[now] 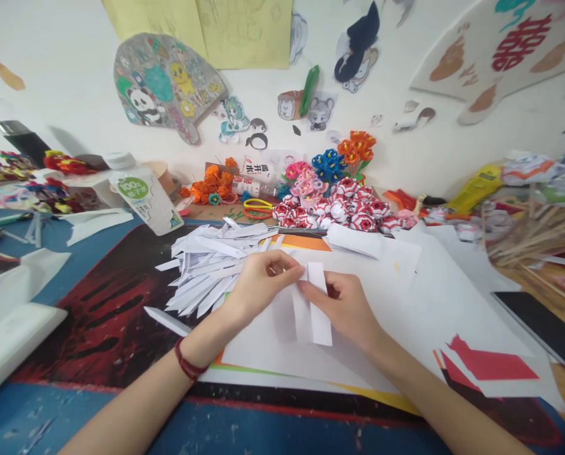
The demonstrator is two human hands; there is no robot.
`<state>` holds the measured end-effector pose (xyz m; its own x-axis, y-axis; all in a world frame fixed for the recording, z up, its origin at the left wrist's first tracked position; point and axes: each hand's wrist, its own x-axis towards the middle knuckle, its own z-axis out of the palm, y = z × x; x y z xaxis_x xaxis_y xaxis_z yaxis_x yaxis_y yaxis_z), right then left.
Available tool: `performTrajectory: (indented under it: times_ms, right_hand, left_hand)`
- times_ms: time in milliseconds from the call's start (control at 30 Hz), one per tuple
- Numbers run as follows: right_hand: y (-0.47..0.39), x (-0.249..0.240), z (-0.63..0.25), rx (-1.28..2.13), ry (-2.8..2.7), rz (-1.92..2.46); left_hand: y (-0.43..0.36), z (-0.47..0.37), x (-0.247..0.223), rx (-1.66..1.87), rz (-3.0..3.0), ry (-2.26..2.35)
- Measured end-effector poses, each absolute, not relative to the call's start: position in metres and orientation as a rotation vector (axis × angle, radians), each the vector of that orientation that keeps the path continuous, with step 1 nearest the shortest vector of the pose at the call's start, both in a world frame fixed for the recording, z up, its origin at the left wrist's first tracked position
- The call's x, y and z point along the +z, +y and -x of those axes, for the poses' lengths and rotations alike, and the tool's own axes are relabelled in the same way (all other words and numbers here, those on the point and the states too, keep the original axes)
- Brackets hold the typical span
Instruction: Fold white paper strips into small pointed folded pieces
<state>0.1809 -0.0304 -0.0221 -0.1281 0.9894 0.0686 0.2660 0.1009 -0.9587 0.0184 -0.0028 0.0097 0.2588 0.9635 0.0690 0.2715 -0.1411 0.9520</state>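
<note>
A folded white paper strip [320, 309] is held upright over white sheets [358, 360] in the middle of the view. My left hand [263, 281] pinches its upper left edge between thumb and fingers. On the right side, my right hand [346, 303] grips the same strip, its thumb or finger lying across the front and other fingers behind. Both hands' fingertips nearly meet near the strip's top. A heap of cut white paper strips [206, 265] lies just left of my left hand, and a single pointed strip [167, 321] rests apart in front of it.
Red and white paper flowers [344, 205] stand at the back by the wall. A white bottle [145, 196] leans at the back left. Red paper pieces [493, 363] and a black phone-like slab [543, 328] lie at right, a white box [19, 347] at left.
</note>
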Motion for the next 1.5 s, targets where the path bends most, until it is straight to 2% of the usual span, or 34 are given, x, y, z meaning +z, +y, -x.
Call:
performTrajectory:
  times_ms: [333,1133,1500]
  right_hand:
    - [-0.031,-0.019,-0.181,1.102,-1.528,1.267]
    - [-0.033,-0.018,-0.181,1.120,-1.539,1.249]
    - [-0.031,-0.015,-0.181,1.178,-1.513,1.250]
  left_hand:
    - [-0.003,-0.018,0.009,0.924,-1.451,0.982]
    - [-0.009,-0.022,0.004,1.059,-1.635,1.074]
    - [0.002,-0.012,0.006,0.917,-1.491,0.837]
